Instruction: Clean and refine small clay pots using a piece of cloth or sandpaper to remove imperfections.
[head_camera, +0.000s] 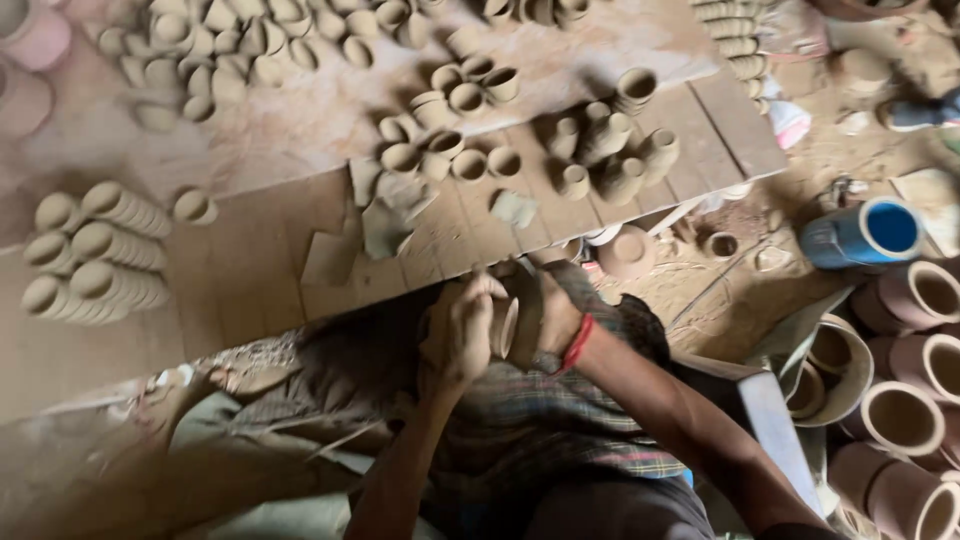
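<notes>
Clay: grey-brown everywhere, on the wooden board (250, 270), the cups and both hands.
Piece in hand: one small clay cup (505, 326) sits between the two hands over the person's lap, at about 6 o'clock from the board's near edge.
Left hand: the left hand (462, 330) comes up from 7 o'clock, fingers curled round the cup's left side, holding it.
Right hand: the right hand (545, 318), with a red thread band (577, 343) at the wrist, reaches in from 4 o'clock and closes on the cup's other side; fingertips are blurred, so I cannot tell their exact placing.
Done so far: by my reckoning much is finished; loose cups (450, 140) crowd the board at 12 o'clock and stacked cups (95, 250) lie in rows at 9 o'clock.
Left to do: this cup looks not yet set down with the others.
Nearby: larger pinkish pots (905, 415) at 3 o'clock, a blue tube (865, 232) above them.
</notes>
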